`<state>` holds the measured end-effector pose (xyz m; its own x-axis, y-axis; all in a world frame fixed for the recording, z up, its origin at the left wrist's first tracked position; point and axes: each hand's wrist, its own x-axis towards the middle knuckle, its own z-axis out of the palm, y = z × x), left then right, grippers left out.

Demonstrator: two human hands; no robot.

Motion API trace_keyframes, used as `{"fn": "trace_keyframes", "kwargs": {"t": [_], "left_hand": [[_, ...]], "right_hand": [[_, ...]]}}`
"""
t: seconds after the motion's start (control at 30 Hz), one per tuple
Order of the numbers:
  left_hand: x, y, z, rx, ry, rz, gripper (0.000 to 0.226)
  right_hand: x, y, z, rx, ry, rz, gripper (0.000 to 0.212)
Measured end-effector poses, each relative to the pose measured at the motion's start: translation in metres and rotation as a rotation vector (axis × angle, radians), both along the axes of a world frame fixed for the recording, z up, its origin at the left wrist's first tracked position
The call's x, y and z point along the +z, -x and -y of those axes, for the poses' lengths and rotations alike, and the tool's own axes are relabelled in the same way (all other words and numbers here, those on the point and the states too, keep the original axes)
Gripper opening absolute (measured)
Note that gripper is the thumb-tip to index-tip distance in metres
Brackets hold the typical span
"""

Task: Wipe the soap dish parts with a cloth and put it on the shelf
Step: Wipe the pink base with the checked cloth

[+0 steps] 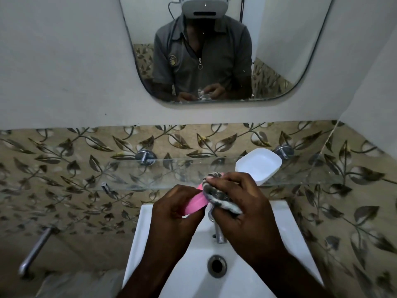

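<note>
My left hand point(171, 209) grips a pink soap dish part point(196, 203) over the sink, tilted on edge. My right hand point(236, 203) holds a striped grey-and-white cloth point(217, 194) bunched up and pressed against the pink part's right end. A white soap dish part point(258, 165) rests open side up on the glass shelf point(150, 177), just behind my right hand. My fingers hide much of the pink part.
A white sink point(148, 244) with a drain point(217, 265) lies below my hands; its chrome tap point(220, 234) stands under my right hand. A chrome towel bar point(35, 250) sticks out at left. A mirror point(279, 50) hangs above on the wall.
</note>
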<state>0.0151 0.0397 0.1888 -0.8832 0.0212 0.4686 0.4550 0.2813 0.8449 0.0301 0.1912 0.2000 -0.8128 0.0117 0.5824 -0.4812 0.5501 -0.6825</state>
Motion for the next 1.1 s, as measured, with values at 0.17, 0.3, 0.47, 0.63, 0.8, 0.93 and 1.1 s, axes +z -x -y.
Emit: {"fn": "trace_keyframes", "kwargs": {"t": [0.17, 0.3, 0.47, 0.63, 0.8, 0.93, 1.1], "left_hand": [[-0.001, -0.001, 0.002, 0.031, -0.023, 0.075, 0.019], [0.003, -0.009, 0.004, 0.024, -0.094, 0.084, 0.019], [0.005, -0.008, 0.005, 0.127, -0.046, 0.156, 0.022], [0.014, -0.013, 0.007, 0.077, -0.081, 0.096, 0.015], [0.015, -0.017, 0.008, 0.178, -0.078, 0.142, 0.028], [0.015, -0.014, 0.009, 0.117, -0.093, 0.145, 0.025], [0.013, -0.013, 0.011, 0.138, -0.131, 0.147, 0.022]], "right_hand": [[-0.002, -0.007, 0.010, -0.002, -0.107, 0.040, 0.053], [-0.007, -0.013, 0.015, 0.068, -0.225, -0.091, 0.050], [-0.015, 0.002, 0.008, -0.013, -0.039, 0.066, 0.058], [-0.010, -0.015, 0.024, 0.076, -0.203, -0.180, 0.051], [-0.016, 0.014, 0.001, -0.028, 0.134, 0.068, 0.057], [-0.010, -0.007, 0.020, 0.034, -0.127, -0.094, 0.061], [-0.015, 0.003, 0.014, 0.083, -0.039, -0.129, 0.058]]}}
